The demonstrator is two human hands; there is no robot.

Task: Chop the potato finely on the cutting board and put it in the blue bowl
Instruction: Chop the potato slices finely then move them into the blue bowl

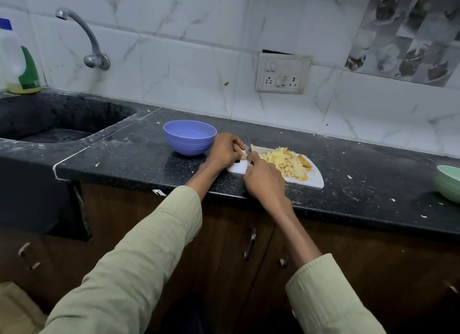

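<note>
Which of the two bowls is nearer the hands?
The blue bowl, just left of the left hand; the green bowl sits far off at the counter's right edge.

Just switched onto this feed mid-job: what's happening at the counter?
A person is chopping potato on the white cutting board. The right hand grips the knife; the left hand holds a small piece at the blade. A pile of chopped potato lies on the board. The blue bowl, left of the board, looks empty.
</note>
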